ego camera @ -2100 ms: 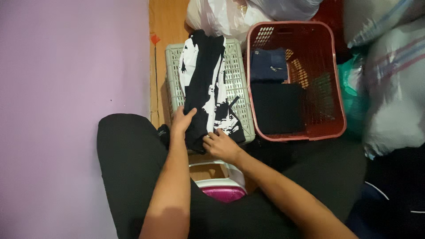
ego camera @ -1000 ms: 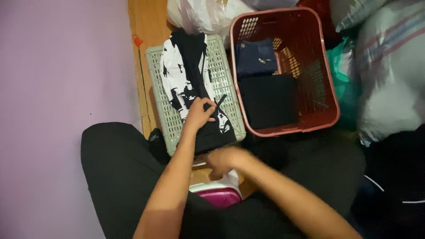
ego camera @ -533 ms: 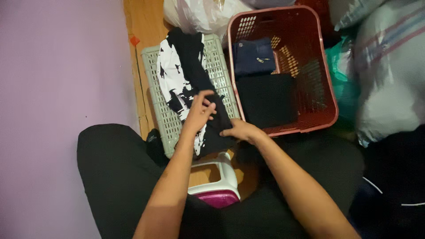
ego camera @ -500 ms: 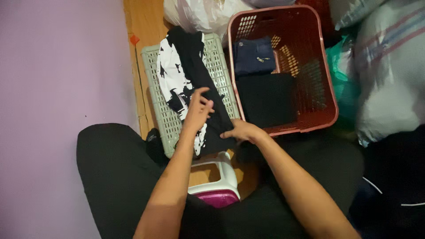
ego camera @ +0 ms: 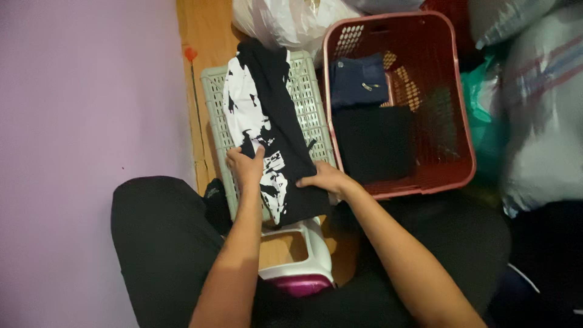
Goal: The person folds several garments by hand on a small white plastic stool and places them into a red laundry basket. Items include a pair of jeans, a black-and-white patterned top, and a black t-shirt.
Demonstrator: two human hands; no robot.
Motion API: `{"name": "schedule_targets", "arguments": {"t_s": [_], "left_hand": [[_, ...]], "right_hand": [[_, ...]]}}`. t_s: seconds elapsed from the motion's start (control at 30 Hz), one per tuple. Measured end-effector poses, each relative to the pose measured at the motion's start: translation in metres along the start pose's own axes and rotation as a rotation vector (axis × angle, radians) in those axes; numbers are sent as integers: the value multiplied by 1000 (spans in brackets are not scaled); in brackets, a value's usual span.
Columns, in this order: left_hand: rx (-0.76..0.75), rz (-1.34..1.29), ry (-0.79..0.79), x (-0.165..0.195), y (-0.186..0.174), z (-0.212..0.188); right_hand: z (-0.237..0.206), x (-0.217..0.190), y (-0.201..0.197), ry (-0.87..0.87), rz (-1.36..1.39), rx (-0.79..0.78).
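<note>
Two hands are in view, a left hand (ego camera: 246, 167) and a right hand (ego camera: 325, 179), with one black-and-white printed garment (ego camera: 267, 133). There are two baskets, one pale green (ego camera: 306, 103) and one red (ego camera: 449, 109), and two folded dark garments, one navy (ego camera: 358, 82) and one black (ego camera: 373, 143). One white and pink clothes iron (ego camera: 303, 267) and one white plastic bag (ego camera: 291, 21) complete the count.

Dim, warm indoor light is falling softly from above, leaving dark clothing murky and the whole view slightly blurred.
</note>
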State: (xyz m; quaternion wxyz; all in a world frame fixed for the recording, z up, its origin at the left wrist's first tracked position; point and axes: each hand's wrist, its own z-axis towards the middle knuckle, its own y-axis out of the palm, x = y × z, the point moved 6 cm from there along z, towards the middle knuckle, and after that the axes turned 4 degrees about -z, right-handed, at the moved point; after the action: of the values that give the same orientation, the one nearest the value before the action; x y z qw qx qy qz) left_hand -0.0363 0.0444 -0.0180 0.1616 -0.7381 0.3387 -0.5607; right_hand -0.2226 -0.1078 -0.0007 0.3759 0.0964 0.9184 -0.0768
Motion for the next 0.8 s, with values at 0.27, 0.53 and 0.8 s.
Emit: {"name": "schedule_targets", "arguments": {"t_s": [0.27,0.53,0.8], "left_hand": [[-414,-1093,-421,-17,30,3],[-549,-831,-603,-35,60,0],[-716,-911,-685,-16,74,-11]], "right_hand": [[-36,-28,-15,29,607,-148],[-54,-42,-14,-71,680,-209],[-71,-6,-15,-97,267,-504]]}}
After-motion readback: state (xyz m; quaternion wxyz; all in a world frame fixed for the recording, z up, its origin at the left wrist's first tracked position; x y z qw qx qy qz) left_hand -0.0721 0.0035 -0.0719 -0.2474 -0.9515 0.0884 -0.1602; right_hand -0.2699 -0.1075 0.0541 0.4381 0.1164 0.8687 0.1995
